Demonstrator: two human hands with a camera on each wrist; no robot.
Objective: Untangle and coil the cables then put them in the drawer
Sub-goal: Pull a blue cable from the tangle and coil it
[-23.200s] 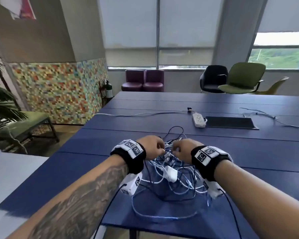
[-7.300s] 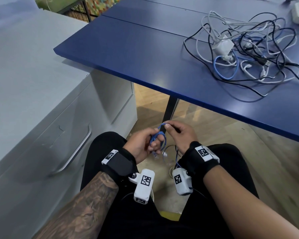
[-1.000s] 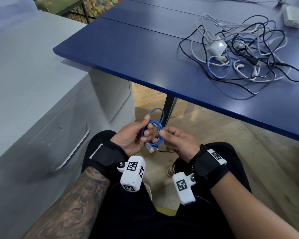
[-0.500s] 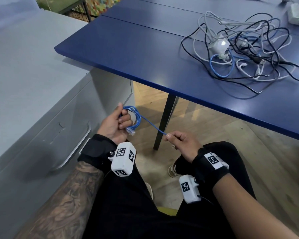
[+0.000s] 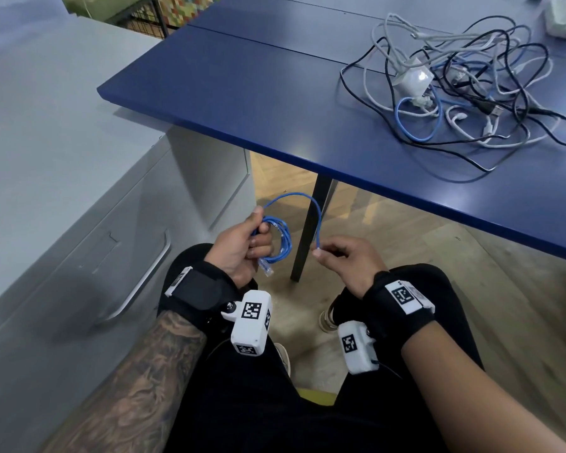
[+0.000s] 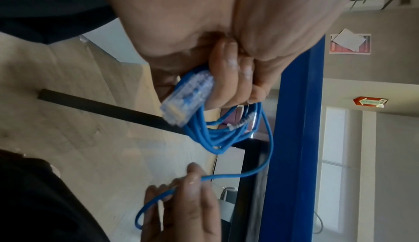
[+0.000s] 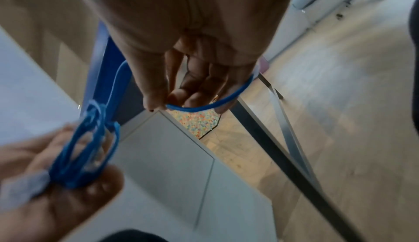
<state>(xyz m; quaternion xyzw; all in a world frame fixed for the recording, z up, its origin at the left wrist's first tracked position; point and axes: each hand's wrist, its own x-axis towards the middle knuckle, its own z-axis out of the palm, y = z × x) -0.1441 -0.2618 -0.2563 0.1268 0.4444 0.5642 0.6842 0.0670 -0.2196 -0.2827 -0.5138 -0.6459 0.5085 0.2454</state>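
A thin blue network cable is wound into a small coil, and my left hand grips that coil above my lap. Its clear plug sticks out below my curled left fingers. One loose strand arcs up from the coil and down to my right hand, which pinches it between thumb and forefinger. A tangle of white, black and blue cables with a white charger lies on the blue table. The grey drawer unit stands to my left, its drawer closed, with a metal handle.
The table's black leg stands just behind my hands over the wooden floor. My knees in black trousers are below the hands. A white power strip lies at the table's far right corner.
My left hand came back in from beside the drawer to above my lap. The strand that ran straight between the hands now curves in a loop. My right hand stayed in place.
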